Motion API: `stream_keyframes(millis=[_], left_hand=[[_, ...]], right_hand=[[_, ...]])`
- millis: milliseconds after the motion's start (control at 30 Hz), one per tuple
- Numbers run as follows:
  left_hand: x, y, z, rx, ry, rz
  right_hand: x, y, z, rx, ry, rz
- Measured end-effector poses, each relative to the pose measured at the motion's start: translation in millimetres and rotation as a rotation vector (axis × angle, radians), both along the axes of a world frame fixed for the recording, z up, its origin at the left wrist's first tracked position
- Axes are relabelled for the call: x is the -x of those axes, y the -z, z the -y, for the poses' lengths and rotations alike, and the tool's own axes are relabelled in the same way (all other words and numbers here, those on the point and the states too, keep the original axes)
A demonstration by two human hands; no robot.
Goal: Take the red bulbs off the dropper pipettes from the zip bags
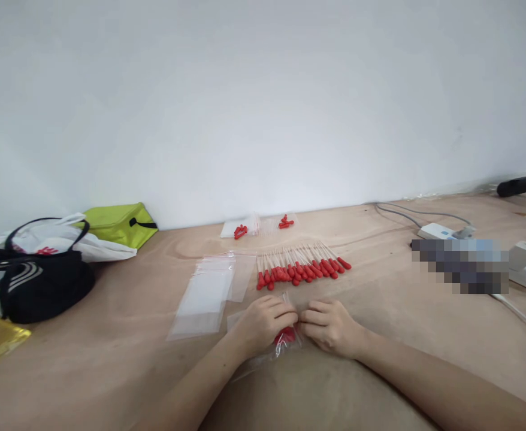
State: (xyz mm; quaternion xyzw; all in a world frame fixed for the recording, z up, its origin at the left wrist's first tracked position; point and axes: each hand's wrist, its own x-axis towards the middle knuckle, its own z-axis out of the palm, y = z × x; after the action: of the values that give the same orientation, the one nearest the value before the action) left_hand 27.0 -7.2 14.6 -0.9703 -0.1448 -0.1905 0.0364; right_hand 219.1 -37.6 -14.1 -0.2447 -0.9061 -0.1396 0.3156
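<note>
My left hand (267,323) is closed on a clear plastic bag (263,358) at the table's near edge. Red pieces (285,335) show through the film beneath its fingers. On the other side of the bag, my right hand (329,328) pinches the bag's edge, fingers curled and almost touching the left hand. Just beyond both hands lies a row of pale sticks with red bulb-shaped ends (296,272), the ends pointing toward me. To their left is a fanned stack of flat clear zip bags (202,299).
Near the wall lie filled clear bags (241,231) with small red pieces inside. A black pouch (45,284), a white bag (105,246) and a lime-green bag (119,218) stand at left. At right are a power strip (437,231), cables and a blurred-out object (463,263).
</note>
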Motion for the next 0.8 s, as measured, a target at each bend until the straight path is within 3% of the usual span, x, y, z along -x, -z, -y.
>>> stream_keyframes(millis=[133, 300, 600, 700, 800], left_hand=[[0, 1.3, -1, -0.147, 0.064, -0.103], [-1, 0.4, -2, -0.208, 0.095, -0.151], [7, -32.3, -1, -0.245, 0.055, -0.180], [11, -30.0, 3, -0.127, 0.020, -0.100], [21, -20.2, 12, 0.142, -0.109, -0.018]], right_hand=[[1, -1.6, 1, -0.013, -0.022, 0.089], [-1, -1.7, -2, 0.002, -0.068, 0.197], [-2, -5.0, -3, 0.204, -0.040, 0.176], [-3, -7.4, -1, 0.305, -0.053, 0.117], [-5, -10.2, 1, 0.417, -0.083, 0.086]])
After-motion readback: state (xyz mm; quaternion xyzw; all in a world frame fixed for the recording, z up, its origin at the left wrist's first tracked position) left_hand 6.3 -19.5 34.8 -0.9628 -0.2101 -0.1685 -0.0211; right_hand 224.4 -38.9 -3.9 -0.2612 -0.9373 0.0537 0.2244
